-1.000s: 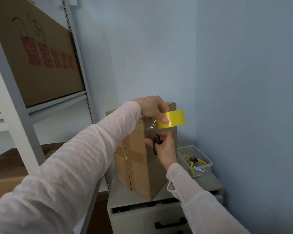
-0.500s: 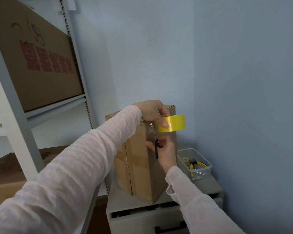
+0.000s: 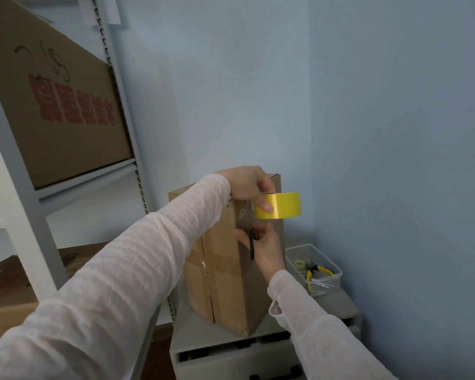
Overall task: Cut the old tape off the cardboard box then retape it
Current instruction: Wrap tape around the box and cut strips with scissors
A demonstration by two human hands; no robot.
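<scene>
Yellow tape roll point(image 3: 283, 205) and scissors point(image 3: 252, 246) up at the cardboard box point(image 3: 222, 272).
Fingers of left hand point(image 3: 247, 185) curled round the tape roll; at 6 o'clock, right hand point(image 3: 266, 246) fingers wrapped round the scissors.

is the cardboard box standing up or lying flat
Standing on end: the cardboard box rests on its narrow end on the grey cabinet, its taped seam running vertically.
</scene>
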